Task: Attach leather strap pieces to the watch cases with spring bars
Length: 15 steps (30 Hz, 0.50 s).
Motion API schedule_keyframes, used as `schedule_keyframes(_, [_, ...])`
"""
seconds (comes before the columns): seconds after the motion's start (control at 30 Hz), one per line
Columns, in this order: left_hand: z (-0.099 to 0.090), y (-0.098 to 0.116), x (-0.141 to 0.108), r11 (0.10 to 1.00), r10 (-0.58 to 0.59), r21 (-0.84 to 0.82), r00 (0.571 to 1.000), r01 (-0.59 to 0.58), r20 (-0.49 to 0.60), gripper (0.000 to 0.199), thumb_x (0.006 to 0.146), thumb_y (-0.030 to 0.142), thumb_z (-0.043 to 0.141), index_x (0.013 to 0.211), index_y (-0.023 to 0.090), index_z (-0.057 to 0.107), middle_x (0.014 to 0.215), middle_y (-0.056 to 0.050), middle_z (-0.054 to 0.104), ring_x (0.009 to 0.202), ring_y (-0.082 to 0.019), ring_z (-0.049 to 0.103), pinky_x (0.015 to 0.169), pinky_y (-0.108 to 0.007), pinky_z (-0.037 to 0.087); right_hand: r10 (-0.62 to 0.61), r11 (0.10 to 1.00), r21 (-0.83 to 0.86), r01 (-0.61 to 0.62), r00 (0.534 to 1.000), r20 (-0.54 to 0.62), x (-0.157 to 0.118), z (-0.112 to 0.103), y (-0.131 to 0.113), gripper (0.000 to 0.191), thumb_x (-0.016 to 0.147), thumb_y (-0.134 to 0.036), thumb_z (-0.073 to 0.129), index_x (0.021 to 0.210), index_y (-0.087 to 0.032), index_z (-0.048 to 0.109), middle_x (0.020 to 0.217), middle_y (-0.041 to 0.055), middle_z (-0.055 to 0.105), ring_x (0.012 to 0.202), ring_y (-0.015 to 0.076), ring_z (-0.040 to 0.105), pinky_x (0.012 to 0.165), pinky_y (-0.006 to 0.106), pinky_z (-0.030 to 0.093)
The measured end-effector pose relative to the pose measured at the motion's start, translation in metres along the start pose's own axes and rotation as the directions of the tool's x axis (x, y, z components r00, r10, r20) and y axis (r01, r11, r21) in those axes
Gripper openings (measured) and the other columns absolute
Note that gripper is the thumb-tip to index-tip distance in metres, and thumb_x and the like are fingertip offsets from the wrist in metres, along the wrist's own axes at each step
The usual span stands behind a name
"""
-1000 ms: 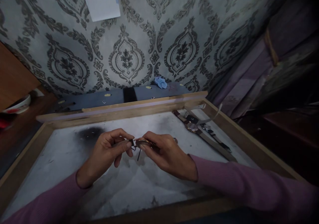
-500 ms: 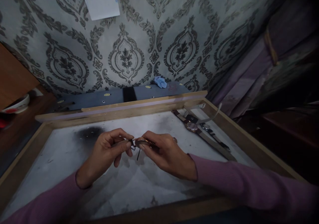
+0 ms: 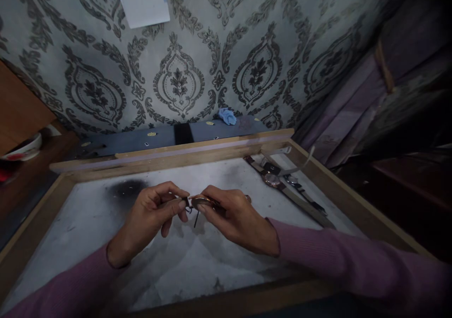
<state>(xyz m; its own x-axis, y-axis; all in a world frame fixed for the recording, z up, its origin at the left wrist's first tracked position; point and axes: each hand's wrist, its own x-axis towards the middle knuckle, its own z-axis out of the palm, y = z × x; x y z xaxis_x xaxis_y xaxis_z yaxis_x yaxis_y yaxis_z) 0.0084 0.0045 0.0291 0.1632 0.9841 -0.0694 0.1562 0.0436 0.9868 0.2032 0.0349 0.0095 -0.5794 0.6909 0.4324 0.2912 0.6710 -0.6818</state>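
Right fingers (image 3: 212,216) pinch the watch (image 3: 199,203), its long axis running sideways, pointing toward the left fingers (image 3: 174,208), which pinch a small dark piece (image 3: 187,202). Hardly anything has shifted since half a second ago.

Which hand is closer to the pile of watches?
Right. The right hand is near the watches, without touching them; the left hand is farther away, on the right hand's other side.

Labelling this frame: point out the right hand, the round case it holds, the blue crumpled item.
Right hand (image 3: 236,216), head view: middle.
Round case (image 3: 199,202), head view: near surface.
Blue crumpled item (image 3: 228,117), head view: middle.
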Motion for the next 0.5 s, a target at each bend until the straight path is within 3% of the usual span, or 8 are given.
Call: schedule_keyframes(0.5, [0.0014, 0.0006, 0.0010, 1.000, -0.003, -0.016, 1.000, 0.003, -0.008, 0.012, 0.078, 0.027, 0.066, 0.082, 0.015, 0.067, 0.056, 0.001, 0.066, 0.032, -0.003, 0.041, 0.031, -0.012, 0.033, 0.002, 1.000, 0.018, -0.002, 1.000, 0.000, 0.0007, 0.0008, -0.0003, 0.019, 0.090, -0.021, 0.049, 0.072, -0.017, 0.048, 0.055, -0.0061, 0.041, 0.046, 0.0064, 0.037, 0.047, 0.021, 0.027])
